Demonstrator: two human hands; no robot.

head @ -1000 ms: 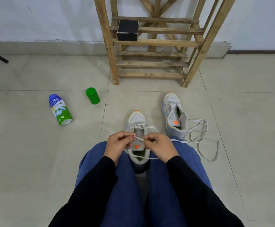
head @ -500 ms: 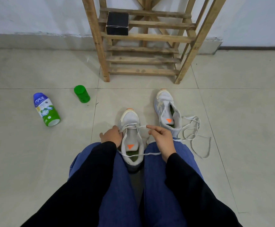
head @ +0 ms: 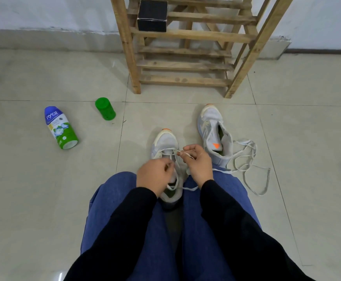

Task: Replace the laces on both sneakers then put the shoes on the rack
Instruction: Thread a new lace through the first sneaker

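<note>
Threading a soft, limp lace (head: 176,165) on the near sneaker (head: 165,147), on the floor between the knees. Right hand (head: 196,163) pinched on the lace end; left hand (head: 155,177) curled over the eyelets, grip unclear. Best held near the stiff tip. Second sneaker (head: 214,136) just beyond, below the rack (head: 185,35). "nycil" on the bottle (head: 61,127).

We sit on what looks like the floor of a plain home room or entryway: pale floor tiles (head: 43,199), a white wall (head: 43,11) with a scuffed grey base, and a rough wooden rack (head: 185,35) against it. A powder bottle (head: 61,127) lies beside a green cap (head: 105,108).
</note>
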